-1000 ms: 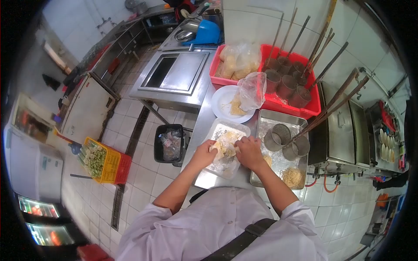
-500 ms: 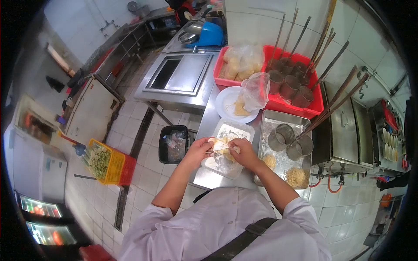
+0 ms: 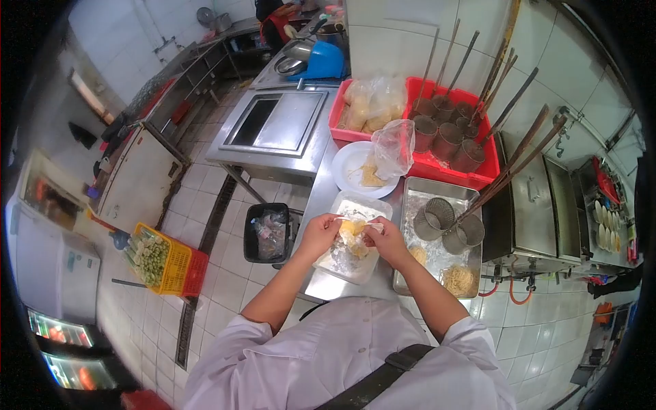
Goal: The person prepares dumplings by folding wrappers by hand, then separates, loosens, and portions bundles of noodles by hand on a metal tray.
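My left hand (image 3: 320, 236) and my right hand (image 3: 387, 240) pinch opposite sides of a pale yellow, floured piece of dough or noodles (image 3: 352, 230). It hangs over a floury white tray (image 3: 331, 263). Behind that tray a white plate (image 3: 345, 158) holds a yellowish piece, with a clear plastic bag (image 3: 394, 147) lying over its right side. To the right, a metal tray (image 3: 441, 255) holds two wire strainers (image 3: 434, 217) and bundles of noodles (image 3: 460, 280).
A red bin (image 3: 484, 179) at the back holds bagged dough-like balls and several strainers with long handles. A black waste bin (image 3: 266, 236) stands left of the counter. A yellow crate (image 3: 179, 265) of vegetables is farther left. A person (image 3: 277, 24) stands at the far back.
My hands have moved apart a little, and the piece between them looks more spread out. At the far back, more of the other person shows.
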`<act>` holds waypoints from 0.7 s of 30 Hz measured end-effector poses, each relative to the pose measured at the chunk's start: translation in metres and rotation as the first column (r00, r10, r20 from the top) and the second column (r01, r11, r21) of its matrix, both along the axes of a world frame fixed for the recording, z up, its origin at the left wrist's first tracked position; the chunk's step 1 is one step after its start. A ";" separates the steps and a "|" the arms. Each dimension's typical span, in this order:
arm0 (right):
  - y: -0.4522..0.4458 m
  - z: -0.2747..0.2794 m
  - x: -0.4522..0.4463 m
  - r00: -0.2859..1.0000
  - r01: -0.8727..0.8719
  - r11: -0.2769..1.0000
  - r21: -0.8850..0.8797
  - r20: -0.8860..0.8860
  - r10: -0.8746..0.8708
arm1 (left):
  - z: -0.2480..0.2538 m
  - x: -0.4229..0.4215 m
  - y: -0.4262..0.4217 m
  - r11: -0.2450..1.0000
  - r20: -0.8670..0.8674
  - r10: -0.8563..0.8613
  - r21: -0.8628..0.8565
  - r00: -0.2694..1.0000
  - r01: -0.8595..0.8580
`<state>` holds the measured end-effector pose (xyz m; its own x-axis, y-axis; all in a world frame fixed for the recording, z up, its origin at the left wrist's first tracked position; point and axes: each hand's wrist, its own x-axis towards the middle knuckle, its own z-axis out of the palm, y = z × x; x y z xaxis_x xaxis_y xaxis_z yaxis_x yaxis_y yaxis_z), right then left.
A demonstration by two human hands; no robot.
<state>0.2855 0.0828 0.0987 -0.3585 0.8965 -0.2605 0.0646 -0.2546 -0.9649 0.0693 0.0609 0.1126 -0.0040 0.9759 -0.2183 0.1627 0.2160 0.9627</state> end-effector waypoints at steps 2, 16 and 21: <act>0.001 -0.002 0.002 0.996 0.063 0.998 -0.011 -0.064 -0.063 | -0.005 -0.002 0.002 1.000 0.001 0.026 0.010 1.000 -0.026; -0.005 0.024 0.032 0.793 0.275 0.888 -0.368 -0.435 -0.426 | -0.018 -0.008 -0.006 0.966 0.296 0.254 -0.130 0.921 -0.225; -0.010 0.045 0.033 0.773 0.271 0.919 -0.287 -0.503 -0.386 | -0.006 0.000 -0.009 0.976 0.288 0.171 -0.178 0.942 -0.123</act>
